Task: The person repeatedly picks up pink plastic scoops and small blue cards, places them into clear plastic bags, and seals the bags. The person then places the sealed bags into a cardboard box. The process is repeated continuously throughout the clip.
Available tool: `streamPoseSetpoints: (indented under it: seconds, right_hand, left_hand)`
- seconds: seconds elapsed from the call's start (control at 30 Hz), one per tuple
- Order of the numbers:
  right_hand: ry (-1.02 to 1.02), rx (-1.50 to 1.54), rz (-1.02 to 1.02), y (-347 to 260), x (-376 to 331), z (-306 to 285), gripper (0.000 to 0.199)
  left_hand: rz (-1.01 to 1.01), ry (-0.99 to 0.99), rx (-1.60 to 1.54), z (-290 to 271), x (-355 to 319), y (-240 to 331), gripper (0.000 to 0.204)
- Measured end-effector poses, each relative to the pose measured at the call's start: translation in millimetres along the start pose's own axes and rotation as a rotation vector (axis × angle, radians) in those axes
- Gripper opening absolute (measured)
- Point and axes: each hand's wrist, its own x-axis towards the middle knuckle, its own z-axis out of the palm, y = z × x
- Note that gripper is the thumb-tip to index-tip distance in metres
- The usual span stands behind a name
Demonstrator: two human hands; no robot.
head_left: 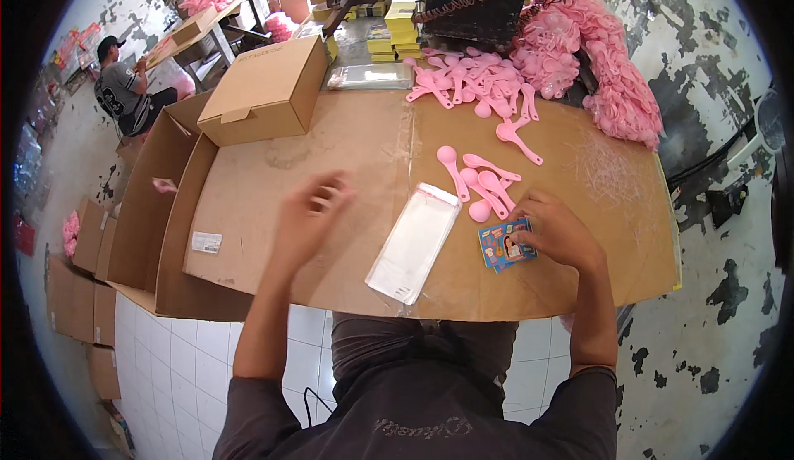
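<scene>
My left hand (313, 212) is raised over the left part of the cardboard-covered table, blurred by motion, fingers apart and nothing visible in them. At the right, my right hand (561, 227) curls its fingers and thumb over a small stack of blue printed cards (501, 250). Between the hands lies a slanted pile of clear plastic bags (415, 243). Just beyond the cards is a small group of pink measuring spoons (447, 167). A small pink item (165, 185), blurred, shows at the open carton on the left; I cannot tell whether it touches the carton.
A large open carton (136, 212) adjoins the table's left edge, with a closed brown box (263, 88) by its far end. More pink spoons (480, 80) are heaped at the back, near a dark machine panel (475, 5) and bagged pink goods (616, 71). Another person (124, 88) sits far left.
</scene>
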Motion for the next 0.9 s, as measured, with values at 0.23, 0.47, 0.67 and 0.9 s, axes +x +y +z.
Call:
streamPoseSetpoints:
  seconds: [0.23,0.47,0.67,0.9]
  right_hand:
    - [0.092,0.024,-0.033,3,2,0,0.017]
    - [-0.032,0.333,-0.085,-37,21,-1,0.012]
    - [-0.034,0.227,-0.291,-31,48,61,0.017]
    - [0.041,0.310,-0.090,-35,47,30,0.023]
  left_hand:
    - [0.145,-0.306,0.533,69,21,19,0.029]
    - [0.004,-0.245,0.170,64,22,5,0.028]
    - [-0.050,-0.248,0.057,59,25,-1,0.021]
    - [-0.052,-0.360,-0.668,44,26,10,0.023]
